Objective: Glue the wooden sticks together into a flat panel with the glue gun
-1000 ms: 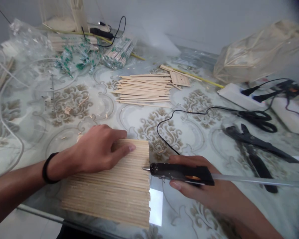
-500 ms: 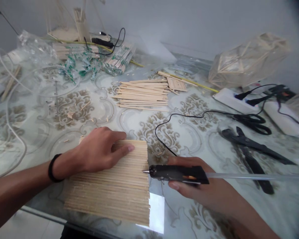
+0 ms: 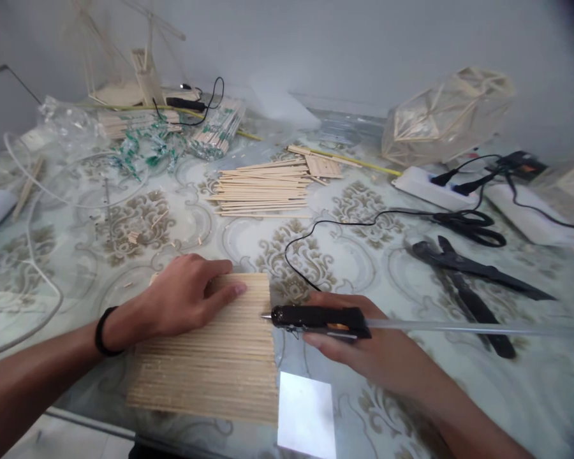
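Observation:
A flat panel of glued wooden sticks (image 3: 215, 357) lies on the glass table near its front edge. My left hand (image 3: 186, 296) rests palm down on the panel's upper left part, fingers stretched out and pressing it flat. My right hand (image 3: 358, 347) is closed around a black glue gun (image 3: 316, 317) held sideways. The gun's metal tip touches the panel's right edge. A clear glue stick (image 3: 459, 327) juts out of the gun's back to the right. A thin black cord (image 3: 316, 236) curves over the table just behind my right hand.
Loose wooden sticks (image 3: 263, 188) lie in a pile at the table's middle. Black scissors (image 3: 469, 223) and black pliers (image 3: 463, 287) sit to the right, near a white power strip (image 3: 430, 188). A stick-frame model (image 3: 447, 118) stands at the back right; plastic packets (image 3: 172, 137) clutter the back left.
The view has tilted up and shifted. My right hand has moved the glue gun's tip up along the panel's right edge. My left hand stays pressed on the panel.

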Motion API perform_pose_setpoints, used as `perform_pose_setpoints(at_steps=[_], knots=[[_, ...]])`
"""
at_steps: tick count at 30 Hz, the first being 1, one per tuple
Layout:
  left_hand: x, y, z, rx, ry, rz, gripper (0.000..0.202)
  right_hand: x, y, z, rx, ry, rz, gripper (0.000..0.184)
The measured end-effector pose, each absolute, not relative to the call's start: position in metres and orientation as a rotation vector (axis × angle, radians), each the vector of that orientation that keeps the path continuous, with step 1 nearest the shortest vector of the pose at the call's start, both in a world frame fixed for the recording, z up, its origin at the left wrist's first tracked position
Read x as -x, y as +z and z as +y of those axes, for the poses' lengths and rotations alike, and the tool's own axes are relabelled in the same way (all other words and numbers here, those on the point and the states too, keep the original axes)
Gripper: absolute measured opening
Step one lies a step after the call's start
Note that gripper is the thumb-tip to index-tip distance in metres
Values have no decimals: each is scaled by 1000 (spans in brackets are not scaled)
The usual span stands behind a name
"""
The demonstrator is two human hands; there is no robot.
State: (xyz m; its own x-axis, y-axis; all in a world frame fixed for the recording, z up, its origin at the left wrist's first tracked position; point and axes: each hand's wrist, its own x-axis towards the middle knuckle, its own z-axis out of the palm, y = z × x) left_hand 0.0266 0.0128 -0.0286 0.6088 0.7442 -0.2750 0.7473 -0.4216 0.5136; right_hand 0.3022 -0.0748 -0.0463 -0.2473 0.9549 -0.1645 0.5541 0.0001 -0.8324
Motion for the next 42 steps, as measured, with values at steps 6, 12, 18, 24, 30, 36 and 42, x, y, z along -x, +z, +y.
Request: perform_pose_setpoints(at_steps=[6, 12, 18, 24, 30, 36, 42], knots=[[-28, -25, 14, -2250, -18, 1164, 50, -299, -48, -74, 1589, 1118, -1818, 19], [-28, -23, 13, -2284, -49, 1196, 49, -296, -46, -72, 1598, 1044, -1860, 20], [-26, -22, 14, -2310, -29, 1175, 47, -298, -47, -73, 1585, 1084, -1850, 22], [-25, -22, 14, -2357, 23, 1141, 44, -301, -52, -75, 1622, 1104, -1858, 28], [-24, -28, 15, -2380, 46, 1159, 41, -301, -46, -76, 1527, 1105, -2000, 23], [-25, -25, 13, -2384, 70, 1144, 42, -301, -41, -76, 1482, 1076, -2031, 24], [-26, -24, 12, -2365, 53, 1135, 47, -300, -45, -78, 1511, 1075, -1924, 21]])
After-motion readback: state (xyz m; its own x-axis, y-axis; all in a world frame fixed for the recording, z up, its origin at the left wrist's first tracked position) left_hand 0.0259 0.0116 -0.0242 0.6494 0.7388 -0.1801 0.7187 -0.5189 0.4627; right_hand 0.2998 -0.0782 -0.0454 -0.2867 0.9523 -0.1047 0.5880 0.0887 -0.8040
